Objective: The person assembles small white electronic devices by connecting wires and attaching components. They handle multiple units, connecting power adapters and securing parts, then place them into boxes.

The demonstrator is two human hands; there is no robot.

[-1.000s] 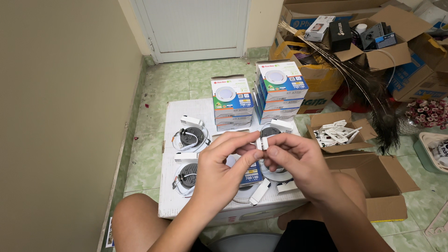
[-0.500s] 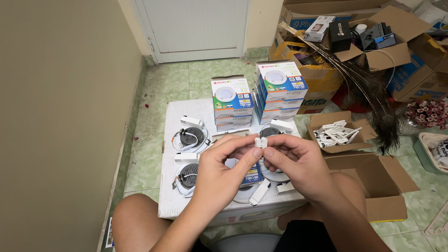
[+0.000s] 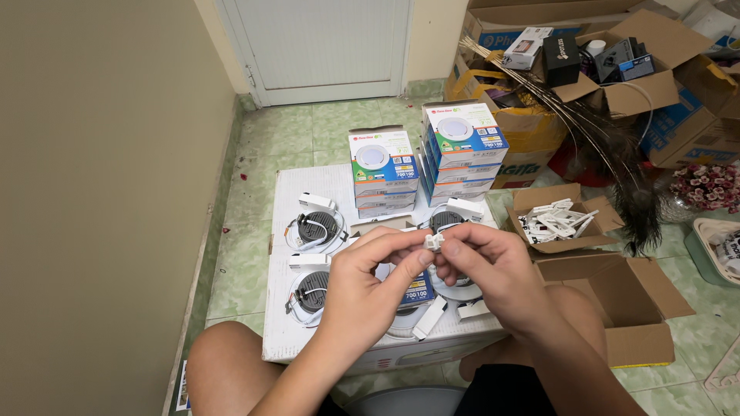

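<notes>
The plain beige wall fills the left side and hides whatever lies beyond it; a printed sheet on the floor beside the person's knee is cut off by the lower edge. The white carton serving as a work surface carries two round recessed lamp units with dark ribbed backs and thin white leads, lying one behind the other on its left half. The left hand is curled nearly closed, thumb and forefinger pinched on the small white plastic connector, which is held in the air above the carton, in front of the stacked boxes. The connector's detail is too small to make out. The right hand meets it from the other side, likewise curled, with its fingertips gripping the same connector; both hands touch each other at the fingertips. Both hands conceal most of a further lamp unit and a blue printed box beneath them; only edges and two white rectangular driver blocks show. Behind stand two stacks of glossy printed lamp boxes, white, blue and green. To the right, a small open cardboard box holds a loose heap of white plastic parts. Dark feathers drape over larger corrugated cartons, whose contents are partly hidden. A basket is cut off at the right edge.
</notes>
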